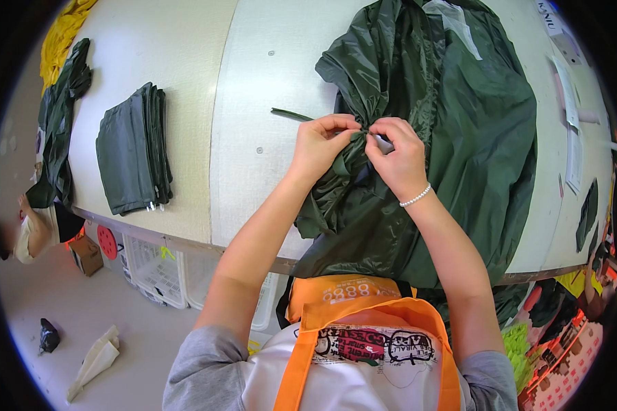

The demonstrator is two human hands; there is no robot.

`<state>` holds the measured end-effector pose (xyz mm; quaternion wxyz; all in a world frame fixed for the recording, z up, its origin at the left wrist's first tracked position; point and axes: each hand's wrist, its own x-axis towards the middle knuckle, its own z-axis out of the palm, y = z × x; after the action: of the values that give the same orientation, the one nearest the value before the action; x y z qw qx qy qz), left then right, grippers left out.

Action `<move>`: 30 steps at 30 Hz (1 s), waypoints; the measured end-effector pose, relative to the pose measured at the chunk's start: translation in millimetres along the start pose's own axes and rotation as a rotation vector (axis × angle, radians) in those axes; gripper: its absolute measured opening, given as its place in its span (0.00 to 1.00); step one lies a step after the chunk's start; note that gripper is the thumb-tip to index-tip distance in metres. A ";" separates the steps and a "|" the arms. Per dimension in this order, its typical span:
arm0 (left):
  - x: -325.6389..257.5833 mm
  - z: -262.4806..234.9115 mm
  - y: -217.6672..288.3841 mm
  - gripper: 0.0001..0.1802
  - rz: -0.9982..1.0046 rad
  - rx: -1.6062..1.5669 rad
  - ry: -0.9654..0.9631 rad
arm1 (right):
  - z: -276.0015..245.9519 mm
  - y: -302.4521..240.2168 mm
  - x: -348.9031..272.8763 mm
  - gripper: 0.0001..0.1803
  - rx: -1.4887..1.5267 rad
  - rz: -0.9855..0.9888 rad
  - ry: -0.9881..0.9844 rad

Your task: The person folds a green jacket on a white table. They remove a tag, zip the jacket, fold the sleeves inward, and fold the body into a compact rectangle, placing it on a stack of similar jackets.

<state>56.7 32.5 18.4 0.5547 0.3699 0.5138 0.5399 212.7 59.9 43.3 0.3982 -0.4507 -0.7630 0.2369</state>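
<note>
1. Head view, right of centre: a dark green raincoat-like garment (pixel 483 137) is lying across a pale worktable (pixel 243 82), bunching under the hands and reaching the near edge.
2. The left hand (pixel 324 145) is gripping, its thumb and forefinger pinching gathered cloth.
3. The right hand (pixel 402 156), wearing a white beaded bracelet (pixel 415 195), is pinching just beside it; the fingers are hiding exactly what lies between them.
4. A thin green strip (pixel 290 114) is sticking out leftward past the left hand; whether it is running into the pinch, I cannot tell.
5. Farther left, a folded green stack (pixel 131 151) is resting well apart from the hands.
6. Working this gather well is probably calling for keeping both pinches close, holding one steady while the other is adjusting, and letting the table be bearing the cloth's weight.
</note>
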 end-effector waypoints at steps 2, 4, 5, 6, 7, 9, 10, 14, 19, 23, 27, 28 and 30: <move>-1.1 3.1 2.9 0.06 0.103 0.113 -0.028 | 0.0 1.3 1.5 0.07 -0.010 -0.005 0.016; -1.4 4.6 12.9 0.05 0.192 0.297 -0.075 | -4.1 2.4 4.2 0.07 -0.013 -0.016 0.009; -0.3 3.5 15.4 0.05 0.296 0.442 -0.079 | -5.6 2.7 6.1 0.07 -0.010 -0.048 0.003; -0.1 3.5 18.7 0.05 0.299 0.483 -0.099 | -8.0 2.4 8.1 0.07 0.004 -0.069 -0.014; -0.5 3.4 22.1 0.05 0.302 0.524 -0.120 | -10.3 1.9 10.0 0.07 0.019 -0.090 -0.031; -2.1 4.5 29.0 0.05 0.333 0.561 -0.098 | -18.2 -0.1 18.1 0.06 0.029 -0.162 -0.085; -3.8 5.5 32.6 0.05 0.363 0.557 -0.057 | -21.7 -5.0 23.0 0.06 0.062 -0.137 -0.097; -8.1 10.8 34.1 0.05 0.312 0.359 0.121 | -30.6 -17.9 32.7 0.05 0.119 -0.083 -0.159; -13.6 14.5 32.5 0.06 0.384 0.392 0.136 | -28.3 -18.0 26.4 0.05 0.112 -0.047 -0.176; -16.5 19.2 29.4 0.06 0.415 0.487 0.080 | -28.4 -13.0 21.7 0.05 0.055 -0.121 -0.169; -11.7 16.8 33.4 0.06 0.408 0.513 -0.006 | -33.1 -14.8 24.5 0.05 0.048 -0.130 -0.210; -10.1 14.1 34.6 0.06 0.393 0.526 -0.041 | -33.9 -14.9 25.1 0.05 0.056 -0.110 -0.225; -6.3 8.2 36.7 0.05 0.339 0.485 -0.164 | -34.7 -13.7 22.7 0.05 0.104 0.028 -0.205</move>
<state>57.3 32.8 56.5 0.3919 0.6143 0.5122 0.4545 228.1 73.2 81.9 0.3374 -0.4134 -0.7802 0.3265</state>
